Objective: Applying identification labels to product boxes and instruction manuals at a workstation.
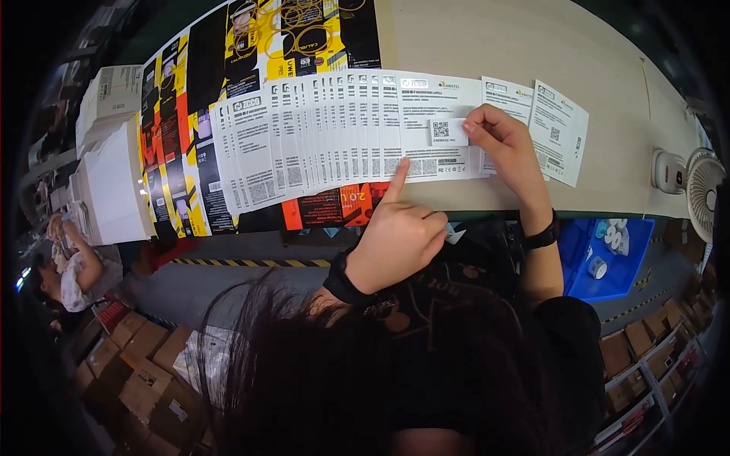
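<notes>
A long overlapping row of white printed cards [258, 144] is fanned across the table. My right hand [506, 148] pinches the right end of a small white label [455, 134] with a square code on it. That label lies over the face of one white card [426, 95] near the right part of the row. With its index finger stretched out, my left hand [403, 235] touches the lower left edge of the same card; its other fingers are curled and hold nothing visible. Further white cards [559, 129] overlap to the right, partly behind my right hand.
Under the row lie black, yellow and red printed sheets [205, 45], with rubber bands [312, 38] on top. White boxes [114, 91] stand at the left. A white fan [703, 182] is at the right edge, and a blue bin [608, 266] sits below the table. Another person [76, 266] is at far left.
</notes>
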Available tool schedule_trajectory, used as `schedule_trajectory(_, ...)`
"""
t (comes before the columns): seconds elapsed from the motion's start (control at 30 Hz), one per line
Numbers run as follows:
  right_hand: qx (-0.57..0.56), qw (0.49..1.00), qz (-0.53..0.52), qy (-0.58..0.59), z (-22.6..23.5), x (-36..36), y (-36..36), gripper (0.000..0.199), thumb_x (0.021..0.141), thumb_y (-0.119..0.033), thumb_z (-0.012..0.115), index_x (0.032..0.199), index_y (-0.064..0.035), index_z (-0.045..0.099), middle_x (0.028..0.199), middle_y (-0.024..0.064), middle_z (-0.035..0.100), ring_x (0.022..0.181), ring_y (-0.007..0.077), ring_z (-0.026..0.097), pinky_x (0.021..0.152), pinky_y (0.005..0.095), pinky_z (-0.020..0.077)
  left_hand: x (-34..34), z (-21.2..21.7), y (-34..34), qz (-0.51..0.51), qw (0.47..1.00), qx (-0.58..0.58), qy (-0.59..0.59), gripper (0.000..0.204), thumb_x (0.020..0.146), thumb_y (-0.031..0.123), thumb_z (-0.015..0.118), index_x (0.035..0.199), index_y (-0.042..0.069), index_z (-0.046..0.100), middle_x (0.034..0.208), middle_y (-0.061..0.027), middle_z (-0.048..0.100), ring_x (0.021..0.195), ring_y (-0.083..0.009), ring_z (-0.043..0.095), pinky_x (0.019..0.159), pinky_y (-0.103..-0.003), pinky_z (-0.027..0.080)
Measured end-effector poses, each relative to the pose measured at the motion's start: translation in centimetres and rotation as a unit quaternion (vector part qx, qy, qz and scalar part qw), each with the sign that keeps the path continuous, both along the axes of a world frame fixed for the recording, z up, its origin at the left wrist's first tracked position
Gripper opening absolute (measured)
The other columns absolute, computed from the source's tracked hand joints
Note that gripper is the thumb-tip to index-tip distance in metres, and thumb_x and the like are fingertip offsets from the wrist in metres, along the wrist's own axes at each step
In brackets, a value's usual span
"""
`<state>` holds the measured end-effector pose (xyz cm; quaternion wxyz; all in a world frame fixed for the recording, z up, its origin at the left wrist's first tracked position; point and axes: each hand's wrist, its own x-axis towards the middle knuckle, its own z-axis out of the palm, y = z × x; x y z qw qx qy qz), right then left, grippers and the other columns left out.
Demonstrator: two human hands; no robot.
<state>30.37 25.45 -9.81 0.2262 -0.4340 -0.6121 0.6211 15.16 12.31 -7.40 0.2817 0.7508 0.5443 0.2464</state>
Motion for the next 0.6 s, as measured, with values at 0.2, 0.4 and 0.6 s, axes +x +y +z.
schedule_trajectory(0.2, 0.012, 1.000, -0.013, -0.006, -0.25, -0.23, -0.25, 0.013, 0.088, -0.012, 0.056, 0.080, -0.0020, 0.053, 0.071, -0.0061, 0.047, 0.067, 0.0023, 0.041, 0.061, 0.0162, 0.0326, -0.09, 0.07, 0.08, -0.003, 1.000, -0.011, -0.004, 0.010, 0.070, 0.012, 0.065, 0.066, 0.007, 0.057, 0.058, -0.0045, 0.053, 0.057, -0.0228, 0.056, 0.108, -0.050, 0.020)
schedule_trajectory(0.4, 0.027, 0.999, -0.022, -0.022, -0.15, -0.30, -0.60, 0.014, 0.087, -0.012, 0.056, 0.079, -0.0019, 0.053, 0.069, -0.0066, 0.045, 0.064, 0.0017, 0.038, 0.057, 0.0161, 0.0306, 0.01, -0.24, 0.03, -0.003, 1.000, -0.008, -0.025, 0.009, 0.071, 0.010, 0.061, 0.065, 0.006, 0.056, 0.054, -0.0045, 0.051, 0.053, -0.0233, 0.055, 0.109, -0.051, 0.015)
schedule_trajectory(0.6, 0.043, 0.998, -0.027, -0.034, -0.20, -0.38, -0.66, 0.014, 0.087, -0.012, 0.057, 0.077, -0.0018, 0.053, 0.066, -0.0074, 0.044, 0.061, 0.0012, 0.036, 0.054, 0.0162, 0.0286, 0.03, -0.17, 0.08, -0.001, 1.000, -0.010, -0.018, 0.009, 0.071, 0.010, 0.063, 0.066, 0.006, 0.057, 0.055, -0.0040, 0.051, 0.053, -0.0226, 0.055, 0.109, -0.051, 0.017)
